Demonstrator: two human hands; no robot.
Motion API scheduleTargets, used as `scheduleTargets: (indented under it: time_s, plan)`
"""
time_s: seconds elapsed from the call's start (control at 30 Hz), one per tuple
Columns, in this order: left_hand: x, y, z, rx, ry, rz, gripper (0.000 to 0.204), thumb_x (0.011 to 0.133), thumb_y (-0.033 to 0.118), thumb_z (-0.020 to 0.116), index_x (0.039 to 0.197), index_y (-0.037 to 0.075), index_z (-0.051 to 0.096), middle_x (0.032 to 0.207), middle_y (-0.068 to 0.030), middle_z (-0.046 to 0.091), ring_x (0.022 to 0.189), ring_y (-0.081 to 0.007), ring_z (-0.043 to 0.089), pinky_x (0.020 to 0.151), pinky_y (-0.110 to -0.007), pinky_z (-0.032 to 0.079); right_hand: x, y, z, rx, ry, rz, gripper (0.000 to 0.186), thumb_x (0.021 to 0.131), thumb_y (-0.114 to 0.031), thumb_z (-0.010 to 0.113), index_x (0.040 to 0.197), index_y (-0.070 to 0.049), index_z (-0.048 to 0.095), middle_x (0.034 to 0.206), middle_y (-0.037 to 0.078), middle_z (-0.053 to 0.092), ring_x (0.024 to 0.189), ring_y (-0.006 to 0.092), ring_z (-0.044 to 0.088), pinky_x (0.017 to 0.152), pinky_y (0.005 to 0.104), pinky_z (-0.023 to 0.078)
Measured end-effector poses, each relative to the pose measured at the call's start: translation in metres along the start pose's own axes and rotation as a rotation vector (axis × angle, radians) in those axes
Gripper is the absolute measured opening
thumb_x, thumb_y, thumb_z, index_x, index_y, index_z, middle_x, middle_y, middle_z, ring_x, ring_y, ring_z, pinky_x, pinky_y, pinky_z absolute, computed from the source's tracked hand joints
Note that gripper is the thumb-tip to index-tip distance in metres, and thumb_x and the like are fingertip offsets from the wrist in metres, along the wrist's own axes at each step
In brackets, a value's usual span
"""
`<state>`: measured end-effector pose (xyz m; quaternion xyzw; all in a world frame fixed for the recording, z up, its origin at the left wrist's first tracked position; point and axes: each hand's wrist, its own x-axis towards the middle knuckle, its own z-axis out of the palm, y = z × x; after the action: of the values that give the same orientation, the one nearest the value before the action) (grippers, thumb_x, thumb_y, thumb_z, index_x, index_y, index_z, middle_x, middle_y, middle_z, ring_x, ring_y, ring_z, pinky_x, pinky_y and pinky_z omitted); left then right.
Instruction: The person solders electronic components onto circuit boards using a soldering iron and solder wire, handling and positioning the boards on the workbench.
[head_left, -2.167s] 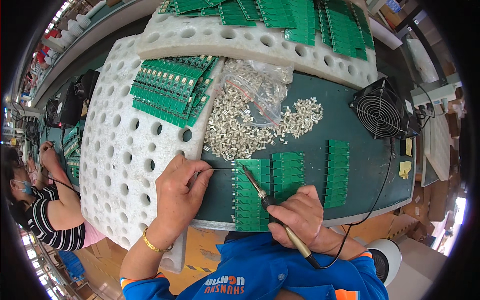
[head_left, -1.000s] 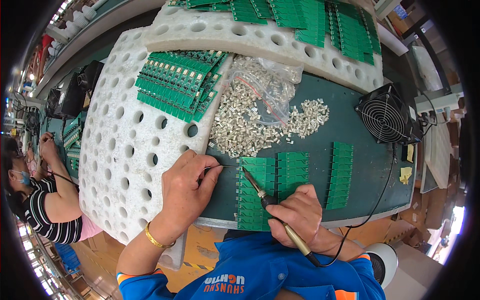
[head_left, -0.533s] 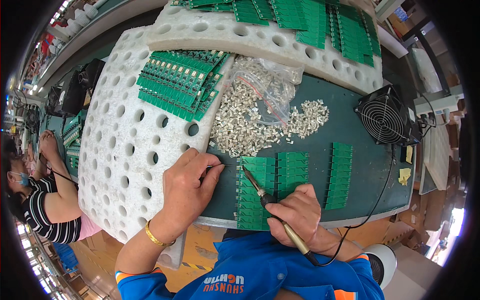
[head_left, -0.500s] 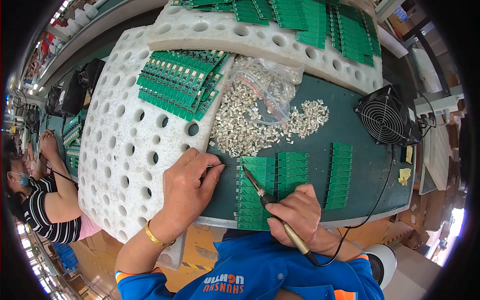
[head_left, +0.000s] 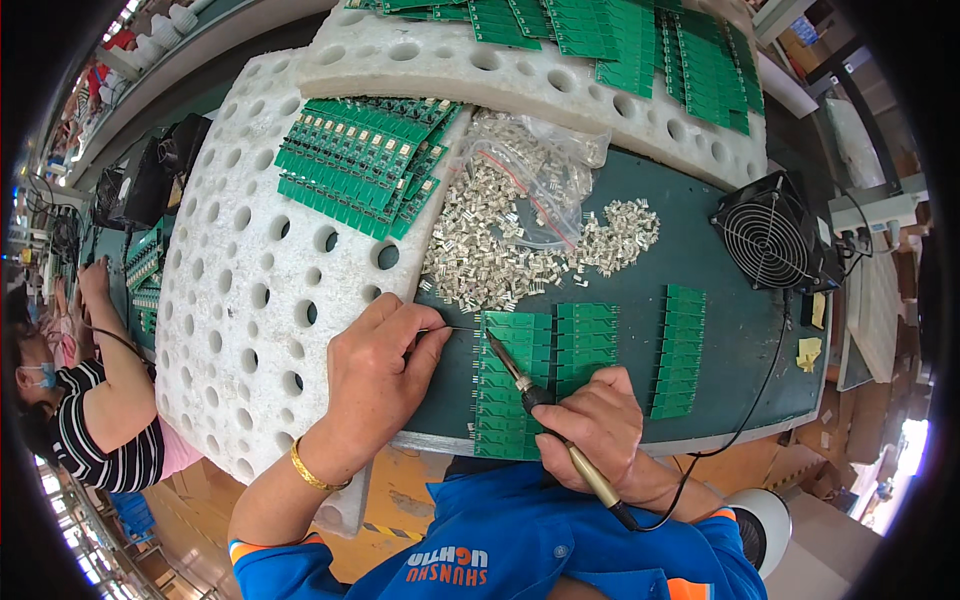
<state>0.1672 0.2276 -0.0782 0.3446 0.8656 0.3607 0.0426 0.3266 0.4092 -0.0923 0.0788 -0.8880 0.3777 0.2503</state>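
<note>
My left hand (head_left: 383,362) is closed in a pinch on a thin solder wire (head_left: 460,328), which reaches the upper left edge of a green circuit board panel (head_left: 512,415). My right hand (head_left: 603,425) grips a soldering iron (head_left: 592,474) from the right. Its tip rests at or just above the same panel, close to the wire's end; contact is too small to make out. Small pale connectors stick out along the panel's left edge. Another green panel (head_left: 588,335) lies right beside it, and a third panel (head_left: 679,350) lies farther right.
Loose metal connectors (head_left: 475,255) and a clear plastic bag (head_left: 550,190) lie beyond the panels. A white foam sheet (head_left: 225,290) bears stacked boards (head_left: 360,160); another foam slab (head_left: 480,75) holds more. A black fan (head_left: 768,235) stands right. A co-worker (head_left: 115,420) sits left.
Both my hands, the wire and the iron stay almost in place; the iron's tip has shifted only slightly. At the left, the co-worker's head and arm have moved a little.
</note>
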Motion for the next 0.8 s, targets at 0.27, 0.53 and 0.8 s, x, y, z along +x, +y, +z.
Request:
scheduleTargets:
  time_s: [0.27,0.53,0.8]
  plan:
    - [-0.0006,0.001,-0.0014,0.024,-0.011,0.02,0.013,0.078,0.001,0.077,0.086,0.004,0.067,0.072,-0.0074,0.056,0.059,-0.0184,0.056,0.054,-0.03,0.045,-0.0026,-0.0003,-0.0002,-0.016,-0.01,-0.011,0.033,0.069,-0.008,0.079,0.101,-0.006,0.068,0.07,0.003,0.063,0.059,0.0188,0.057,0.066,0.0342,0.041]
    - [-0.0005,0.0001,-0.0009,0.031,-0.018,0.039,0.013,0.078,0.001,0.077,0.086,0.004,0.067,0.072,-0.0074,0.056,0.06,-0.0188,0.056,0.054,-0.03,0.044,-0.0052,-0.0003,0.0007,-0.03,-0.009,-0.025,0.032,0.072,-0.011,0.078,0.102,-0.006,0.067,0.071,0.003,0.063,0.058,0.0182,0.056,0.065,0.0337,0.04]
    - [-0.0007,0.0005,0.0002,0.033,-0.009,0.054,0.014,0.077,0.001,0.077,0.085,0.004,0.067,0.072,-0.0074,0.056,0.06,-0.019,0.057,0.054,-0.031,0.045,-0.0069,-0.0013,-0.0003,-0.046,-0.038,-0.038,0.034,0.074,-0.014,0.079,0.105,-0.007,0.066,0.072,0.002,0.063,0.058,0.0176,0.056,0.064,0.0337,0.039]
